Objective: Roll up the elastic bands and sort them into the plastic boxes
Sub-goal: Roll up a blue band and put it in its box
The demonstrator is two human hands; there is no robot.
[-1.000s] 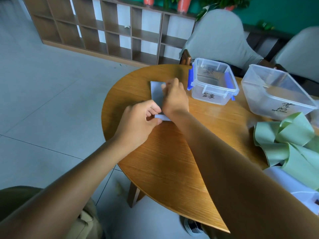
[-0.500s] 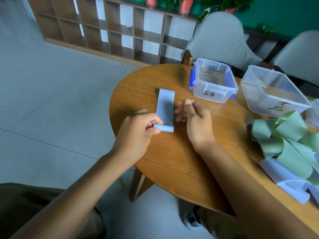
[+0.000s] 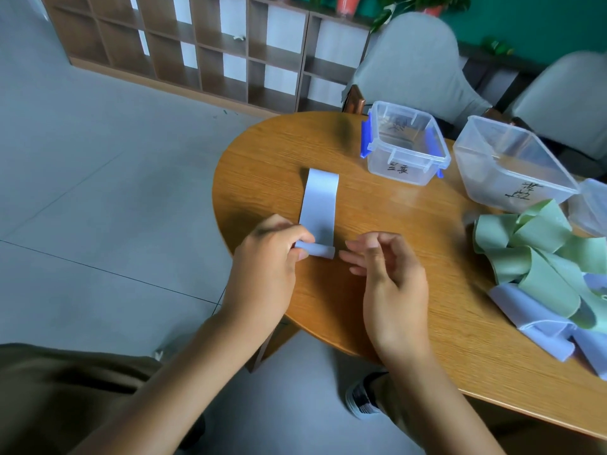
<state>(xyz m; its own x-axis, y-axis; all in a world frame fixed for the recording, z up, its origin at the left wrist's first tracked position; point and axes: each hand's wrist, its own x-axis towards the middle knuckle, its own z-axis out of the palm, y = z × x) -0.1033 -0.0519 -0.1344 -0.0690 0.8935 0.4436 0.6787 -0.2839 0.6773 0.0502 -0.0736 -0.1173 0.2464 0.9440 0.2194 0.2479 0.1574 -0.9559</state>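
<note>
The right hand [image 3: 391, 274] has moved back off the blue band [image 3: 318, 208]; its fingers are loose and hold nothing. The left hand [image 3: 272, 257] pinches the band's rolled end on the table [image 3: 427, 307]. Two clear boxes [image 3: 405, 147] stand beyond, a pile of green and blue bands [image 3: 542, 257] to the right.

Dark handwritten labels mark the clipped box [image 3: 405, 144] and the open box [image 3: 512, 165]; neither is legible.

Pale blue elastic band [image 3: 319, 205] flat near counter's left edge, near end rolled. Two clear plastic boxes [image 3: 405, 147] [image 3: 512, 165] along far edge, open. Green and blue bands [image 3: 542, 257] heaped at right.
</note>
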